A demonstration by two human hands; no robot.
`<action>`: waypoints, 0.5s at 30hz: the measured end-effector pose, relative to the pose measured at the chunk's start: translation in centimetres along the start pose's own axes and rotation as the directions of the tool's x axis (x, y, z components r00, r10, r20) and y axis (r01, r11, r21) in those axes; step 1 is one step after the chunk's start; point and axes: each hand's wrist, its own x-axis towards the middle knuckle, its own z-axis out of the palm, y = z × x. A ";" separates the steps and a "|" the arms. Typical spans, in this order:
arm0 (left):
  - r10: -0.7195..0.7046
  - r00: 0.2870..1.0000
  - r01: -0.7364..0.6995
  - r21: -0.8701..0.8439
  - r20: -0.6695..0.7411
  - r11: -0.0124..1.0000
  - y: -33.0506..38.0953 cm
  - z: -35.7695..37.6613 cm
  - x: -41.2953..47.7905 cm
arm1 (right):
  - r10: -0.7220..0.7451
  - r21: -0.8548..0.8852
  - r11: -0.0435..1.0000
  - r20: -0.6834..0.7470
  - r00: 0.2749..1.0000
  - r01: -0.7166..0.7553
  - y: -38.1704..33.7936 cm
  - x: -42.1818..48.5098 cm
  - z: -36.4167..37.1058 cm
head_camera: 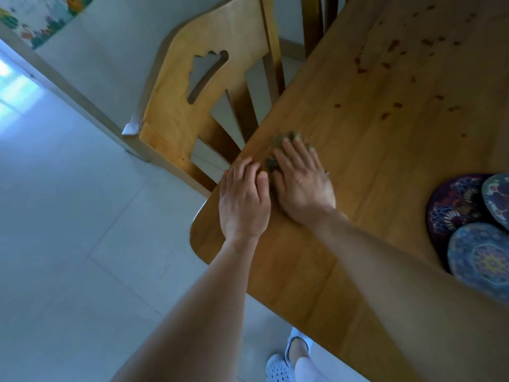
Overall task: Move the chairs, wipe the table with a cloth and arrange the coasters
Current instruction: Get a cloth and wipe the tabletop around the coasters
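My right hand (301, 186) presses flat on a small greenish-brown cloth (278, 140) near the left edge of the wooden table (385, 133). Only the cloth's rim shows beyond the fingertips. My left hand (243, 199) rests at the table's edge just left of the right hand, fingers curled, holding nothing I can see. A wooden chair (190, 92) with a cut-out backrest stands against that edge, just beyond the hands. Three round patterned coasters overlap at the right: a dark purple one (451, 205), a blue one (482, 260) and a grey-blue one (498, 199).
Reddish-brown spots (394, 45) are scattered over the far part of the tabletop. A second chair back (314, 23) rises at the top. Pale tiled floor (68, 230) lies to the left. My feet in white clogs (286, 359) stand beside the table's near edge.
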 end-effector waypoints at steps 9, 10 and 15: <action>0.014 0.999 -0.016 0.051 0.031 0.999 -0.1 -0.2 -0.1 | -0.066 -0.026 0.997 0.118 0.991 0.070 3.4 -10.9 -1.9; 0.018 0.999 -0.022 0.088 0.039 0.996 -0.1 -0.2 -0.2 | -0.030 -0.035 0.999 0.097 0.995 0.034 4.5 -10.8 -2.3; 0.042 0.998 -0.051 0.182 0.049 0.982 -0.2 0.1 -0.2 | 0.125 -0.052 0.991 -0.022 0.992 -0.126 7.2 -6.6 -2.7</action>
